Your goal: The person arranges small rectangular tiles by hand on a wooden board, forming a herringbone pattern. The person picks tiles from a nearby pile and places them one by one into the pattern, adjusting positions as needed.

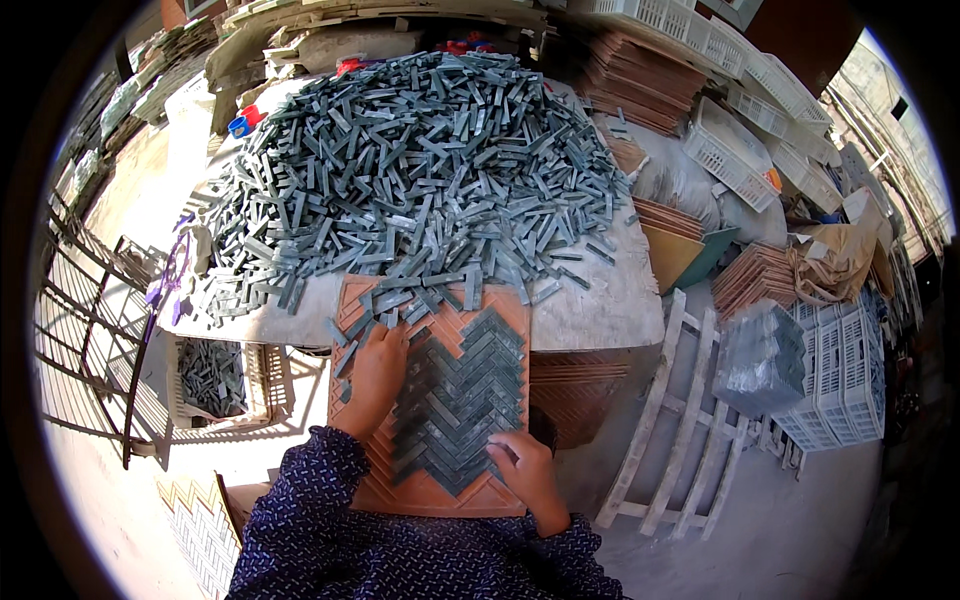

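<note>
A terracotta-coloured grooved board (pixel 430 502) lies in front of me, its far end at the edge of a pale table. Dark green-grey stone strips sit in its grooves as a herringbone panel (pixel 455 400). My left hand (pixel 372 378) is over the board's upper left, fingers curled down among loose stone strips (pixel 345 355); what its fingertips hold is hidden. My right hand (pixel 525 475) rests at the panel's lower right edge, fingers curled and thumb close to the forefinger. Anything pinched there is too small to make out.
A large heap of stone strips (pixel 420 170) covers most of the table (pixel 610 310). Below left stands a crate (pixel 255 385) of strips. To the right are a wooden pallet (pixel 680 425), a wrapped tile stack (pixel 760 360), white plastic crates (pixel 730 155) and stacked boards (pixel 640 80).
</note>
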`<state>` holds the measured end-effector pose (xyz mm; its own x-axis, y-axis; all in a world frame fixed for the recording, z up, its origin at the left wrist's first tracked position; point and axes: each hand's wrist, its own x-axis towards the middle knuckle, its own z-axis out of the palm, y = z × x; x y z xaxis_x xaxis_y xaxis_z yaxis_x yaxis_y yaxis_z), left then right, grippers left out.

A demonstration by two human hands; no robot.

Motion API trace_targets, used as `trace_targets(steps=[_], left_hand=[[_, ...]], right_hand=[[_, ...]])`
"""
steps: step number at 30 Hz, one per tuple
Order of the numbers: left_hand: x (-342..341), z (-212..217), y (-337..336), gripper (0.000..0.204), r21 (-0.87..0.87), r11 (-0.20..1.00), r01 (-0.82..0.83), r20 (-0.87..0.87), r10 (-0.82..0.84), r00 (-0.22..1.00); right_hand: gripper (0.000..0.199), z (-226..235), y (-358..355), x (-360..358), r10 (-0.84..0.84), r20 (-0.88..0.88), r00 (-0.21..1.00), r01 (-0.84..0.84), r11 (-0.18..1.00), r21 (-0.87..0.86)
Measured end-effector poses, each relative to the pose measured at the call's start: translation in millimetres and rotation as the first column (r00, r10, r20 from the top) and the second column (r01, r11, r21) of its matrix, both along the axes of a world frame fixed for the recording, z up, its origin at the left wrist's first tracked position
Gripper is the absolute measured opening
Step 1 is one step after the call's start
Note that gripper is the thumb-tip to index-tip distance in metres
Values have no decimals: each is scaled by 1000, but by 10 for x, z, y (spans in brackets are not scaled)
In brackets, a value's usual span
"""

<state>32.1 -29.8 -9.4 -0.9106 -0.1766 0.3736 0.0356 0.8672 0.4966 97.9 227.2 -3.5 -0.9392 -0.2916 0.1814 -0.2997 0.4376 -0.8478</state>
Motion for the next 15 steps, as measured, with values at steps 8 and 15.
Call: trace_targets(steps=[8,15], left_hand=[[-30,-92,57,8,-31,999,23,67,-21,998],[-158,46,11,4,-116,987,110,153,-92,984]], right_hand=[[16,122,61,6,11,58,998,-10,1000,-25],[15,115,74,14,10,-32,999,-10,1000,-9]])
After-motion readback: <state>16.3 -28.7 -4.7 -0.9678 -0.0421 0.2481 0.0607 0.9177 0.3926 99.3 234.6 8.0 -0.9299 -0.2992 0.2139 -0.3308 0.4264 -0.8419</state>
